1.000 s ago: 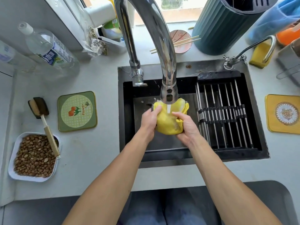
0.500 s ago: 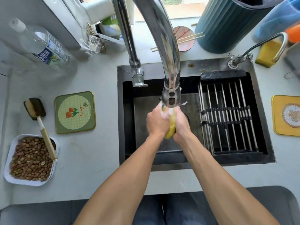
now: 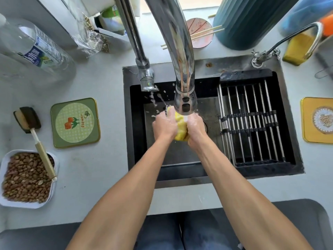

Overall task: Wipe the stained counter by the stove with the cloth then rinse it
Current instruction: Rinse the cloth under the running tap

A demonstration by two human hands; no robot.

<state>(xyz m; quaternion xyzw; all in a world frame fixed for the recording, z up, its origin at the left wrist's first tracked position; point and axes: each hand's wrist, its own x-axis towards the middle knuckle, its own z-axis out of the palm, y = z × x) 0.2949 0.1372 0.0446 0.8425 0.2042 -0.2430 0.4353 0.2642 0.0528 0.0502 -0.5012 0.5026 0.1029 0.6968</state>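
The yellow cloth (image 3: 180,127), spread open under the tap (image 3: 184,103) a second ago, is now bunched between the left hand (image 3: 164,126) and right hand (image 3: 196,128), both squeezing it over the sink (image 3: 180,159). Water sprays left; I'd say rinsing is well underway.

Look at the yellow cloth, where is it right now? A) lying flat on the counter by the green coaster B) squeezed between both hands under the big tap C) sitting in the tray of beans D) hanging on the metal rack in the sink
B: the yellow cloth is bunched between the left hand and right hand, just below the big tap over the sink, with water splashing.
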